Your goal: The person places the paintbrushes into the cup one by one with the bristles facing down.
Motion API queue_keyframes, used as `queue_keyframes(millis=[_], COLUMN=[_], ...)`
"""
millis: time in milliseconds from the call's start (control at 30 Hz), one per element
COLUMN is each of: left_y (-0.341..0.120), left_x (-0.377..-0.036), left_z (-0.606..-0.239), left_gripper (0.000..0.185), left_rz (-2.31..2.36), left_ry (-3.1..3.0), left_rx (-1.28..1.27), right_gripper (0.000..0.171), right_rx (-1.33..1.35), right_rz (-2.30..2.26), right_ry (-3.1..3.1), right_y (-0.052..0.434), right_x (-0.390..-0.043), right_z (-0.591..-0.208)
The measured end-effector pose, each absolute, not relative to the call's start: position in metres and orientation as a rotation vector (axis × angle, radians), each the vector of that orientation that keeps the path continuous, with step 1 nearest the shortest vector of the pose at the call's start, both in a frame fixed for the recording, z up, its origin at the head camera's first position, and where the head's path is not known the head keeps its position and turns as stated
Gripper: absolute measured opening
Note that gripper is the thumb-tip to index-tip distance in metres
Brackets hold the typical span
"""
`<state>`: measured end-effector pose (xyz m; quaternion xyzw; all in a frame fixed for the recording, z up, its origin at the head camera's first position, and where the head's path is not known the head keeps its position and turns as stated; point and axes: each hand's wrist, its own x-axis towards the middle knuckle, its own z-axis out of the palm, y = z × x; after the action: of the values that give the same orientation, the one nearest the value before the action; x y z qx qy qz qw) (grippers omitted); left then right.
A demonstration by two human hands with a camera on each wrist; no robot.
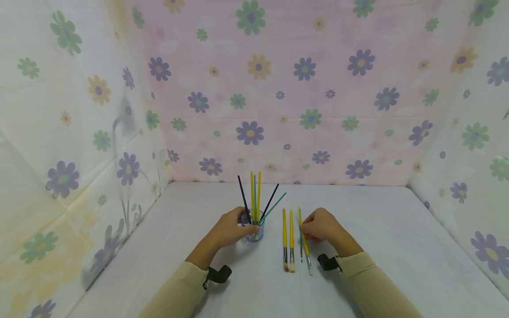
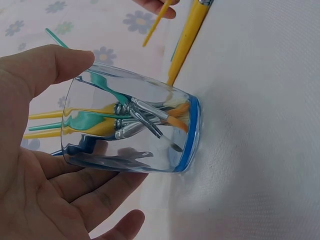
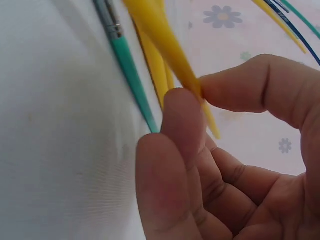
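Note:
My left hand [image 1: 228, 229] holds a clear cup [image 2: 145, 165] with a blue base, thumb on one side and fingers around the other. Several paintbrushes [image 2: 145, 112] with yellow, teal and dark handles stand in it, bristles down. Between thumb and fingertips, my right hand [image 1: 323, 226] pinches the handle of a yellow paintbrush [image 3: 170, 47], whose bristles point toward me in the head view. Right beside that brush lies a teal paintbrush [image 3: 131, 72], close to my fingertips. Two more yellow paintbrushes, one [image 1: 284, 234] with brownish bristles and one [image 1: 292, 234] with pale bristles, lie between the cup and my right hand.
A white cloth-covered table [image 1: 377, 221] lies under everything. Behind it hangs a pink flowered backdrop [image 1: 278, 101], with pale flowered cloth walls at left [image 1: 79, 132] and right [image 1: 457, 150]. A black wrist camera [image 1: 220, 274] sits at the left cuff, another [image 1: 327, 262] at the right.

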<state>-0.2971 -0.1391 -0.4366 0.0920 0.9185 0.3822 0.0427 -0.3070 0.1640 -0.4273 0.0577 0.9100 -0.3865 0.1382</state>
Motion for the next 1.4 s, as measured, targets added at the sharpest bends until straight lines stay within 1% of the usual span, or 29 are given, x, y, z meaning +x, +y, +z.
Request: queue_keyframes(millis=[233, 400, 633, 967, 1133, 1400], left_y=[-0.14, -0.14, -0.14, -0.14, -0.14, -0.139], left_x=[-0.297, -0.297, -0.296, -0.297, -0.298, -0.297], left_z=[-0.437, -0.437, -0.437, -0.437, -0.439, -0.437], left_gripper=[0.079, 0.078, 0.076, 0.079, 0.076, 0.078], left_rz=[1.163, 1.164, 1.164, 1.163, 1.159, 1.165], left_ry=[2.81, 2.805, 2.807, 2.809, 2.812, 2.804], left_rx=[0.28, 0.303, 0.318, 0.317, 0.306, 0.293], right_gripper=[0.031, 0.031, 0.028, 0.019, 0.02, 0.021], right_rx=[0.1, 0.105, 0.064, 0.038, 0.043, 0.016], right_rz=[-1.287, -1.402, -1.524, -1.596, -1.606, -1.691], right_ry=[2.612, 2.578, 2.519, 2.506, 2.497, 2.494], right_y=[0.161, 0.157, 0.153, 0.149, 0.148, 0.148], right_x=[-0.302, -0.3, -0.298, -0.297, -0.295, -0.293], right_z=[-0.419, -0.413, -0.408, -0.404, -0.4, -0.394])
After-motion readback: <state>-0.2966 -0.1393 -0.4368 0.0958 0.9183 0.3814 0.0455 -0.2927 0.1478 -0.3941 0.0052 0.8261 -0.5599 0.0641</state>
